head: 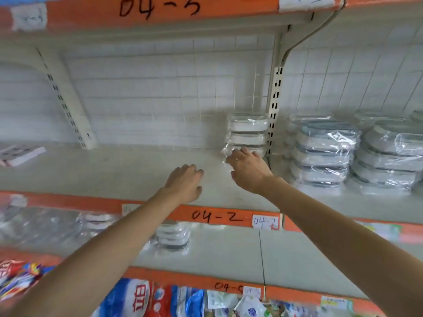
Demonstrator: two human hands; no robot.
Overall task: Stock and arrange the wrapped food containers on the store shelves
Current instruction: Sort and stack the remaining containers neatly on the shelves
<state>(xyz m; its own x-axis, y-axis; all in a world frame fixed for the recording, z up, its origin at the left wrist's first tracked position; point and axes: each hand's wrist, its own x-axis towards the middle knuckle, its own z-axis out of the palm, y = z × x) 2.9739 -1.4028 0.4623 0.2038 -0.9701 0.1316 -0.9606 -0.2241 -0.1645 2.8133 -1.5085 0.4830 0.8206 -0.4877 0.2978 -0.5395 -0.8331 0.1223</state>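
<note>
A stack of three white wrapped containers (248, 130) stands at the back right of the middle shelf (114, 172), against the upright. My right hand (248, 170) reaches to the stack's base, its fingertips touching the clear wrap of the lowest container. My left hand (185, 183) hovers palm down over the bare shelf to the left, fingers relaxed, holding nothing. More wrapped grey-lidded containers (325, 152) are piled in the bay to the right. A smaller wrapped stack (172, 236) sits on the shelf below.
An orange shelf edge marked 04-2 (217, 217) runs under my arms. A flat packet (18, 153) lies at the far left of the middle shelf. Colourful bags (137, 298) fill the lowest shelf. A slotted upright (274, 106) divides the bays.
</note>
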